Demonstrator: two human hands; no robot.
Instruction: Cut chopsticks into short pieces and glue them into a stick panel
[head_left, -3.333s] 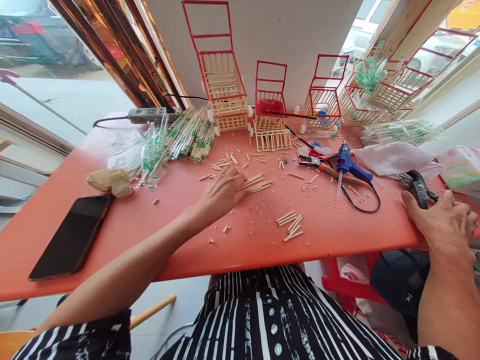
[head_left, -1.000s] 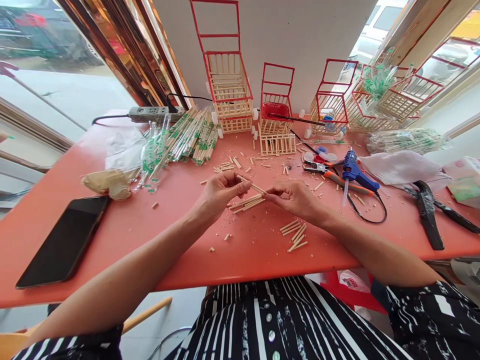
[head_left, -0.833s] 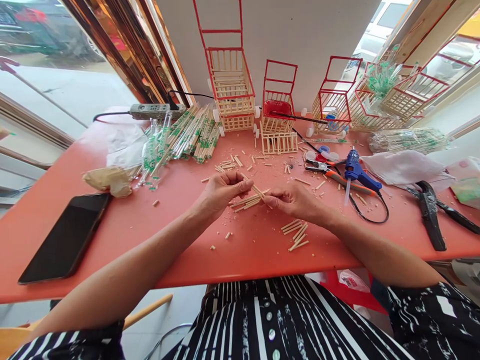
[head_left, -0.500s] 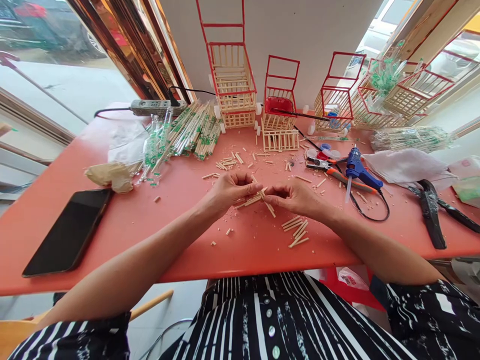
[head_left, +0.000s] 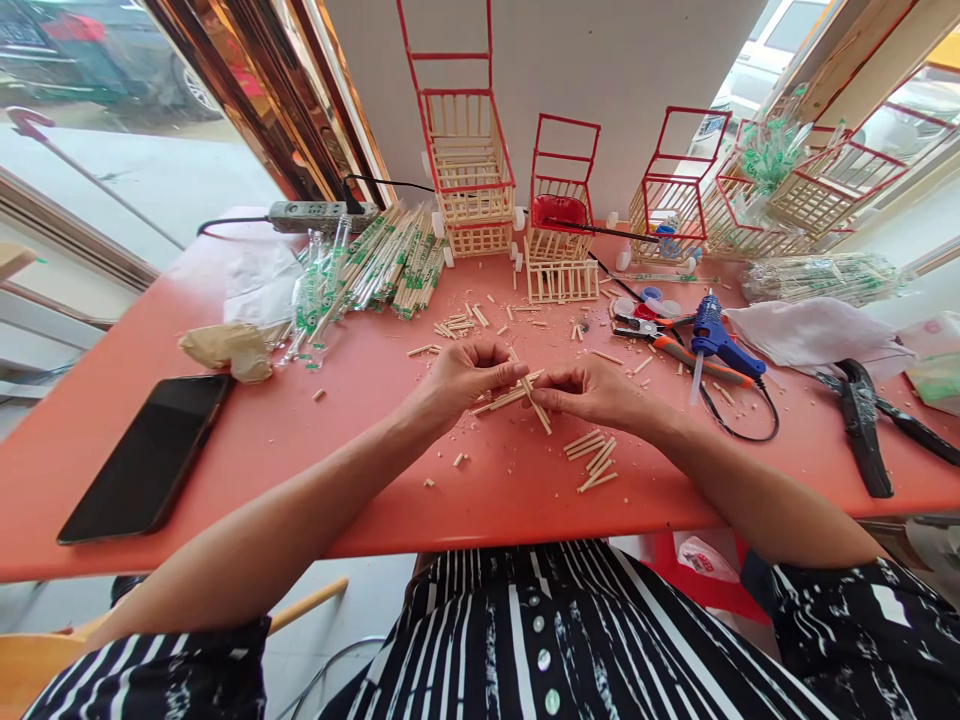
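Observation:
Both my hands meet over the middle of the orange table [head_left: 225, 470]. My left hand [head_left: 461, 378] and my right hand [head_left: 592, 390] pinch the same short wooden stick [head_left: 534, 400], which slants down to the right between the fingertips. Just under the hands lies a small bundle of cut sticks [head_left: 501, 398]. A second loose pile of sticks [head_left: 592, 458] rests by my right wrist. Small offcuts and sawdust are scattered around.
Red-framed stick carts [head_left: 466, 170] stand along the far wall. Wrapped chopsticks [head_left: 382, 265] and a power strip [head_left: 315, 215] sit far left, a black phone [head_left: 146, 455] near left. A blue glue gun [head_left: 712, 340], orange pliers [head_left: 660, 345] and black shears [head_left: 862, 420] lie right.
My right hand left the black shears at the table's right edge and came to the middle. Both hands lifted a stick from the bundle and tilted it down to the right.

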